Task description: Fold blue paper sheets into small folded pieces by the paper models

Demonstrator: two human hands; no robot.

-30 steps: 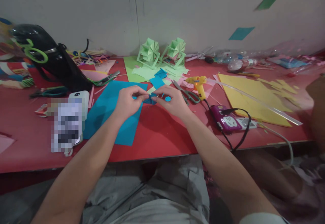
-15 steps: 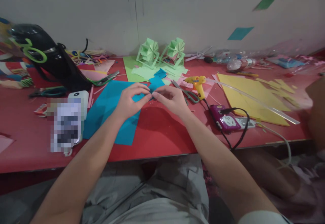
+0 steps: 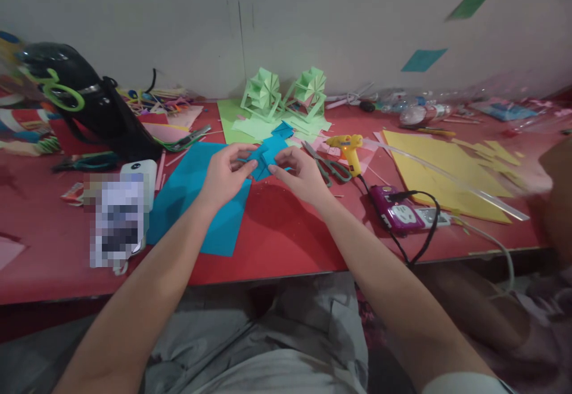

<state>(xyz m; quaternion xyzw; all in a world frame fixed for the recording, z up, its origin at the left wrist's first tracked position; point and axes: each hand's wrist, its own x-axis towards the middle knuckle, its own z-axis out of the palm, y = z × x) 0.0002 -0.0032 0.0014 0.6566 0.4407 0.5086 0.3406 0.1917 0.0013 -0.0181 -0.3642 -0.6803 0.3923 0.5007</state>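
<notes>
A folded piece of blue paper (image 3: 265, 157) is held between my two hands over the red table. My left hand (image 3: 227, 173) pinches its left side, thumb in front. On the right side, my right hand (image 3: 298, 172) grips it between thumb and fingers. Just behind it lie further small blue paper pieces (image 3: 282, 130). A large blue sheet (image 3: 183, 203) rests flat under and left of my left hand. Scissors (image 3: 328, 164) lie right of my right hand, beside a yellow hot glue gun (image 3: 349, 151).
Two pale green folded-paper models (image 3: 261, 93) stand at the back. Yellow sheets (image 3: 438, 173) and a purple power strip (image 3: 393, 209) with cables lie on the right. A phone (image 3: 120, 221), pliers (image 3: 87, 163) and a black bottle (image 3: 84, 102) are on the left. Another person sits at the right edge.
The folded blue paper has turned so that more of its face shows between my hands. My fingertips have moved slightly apart along it.
</notes>
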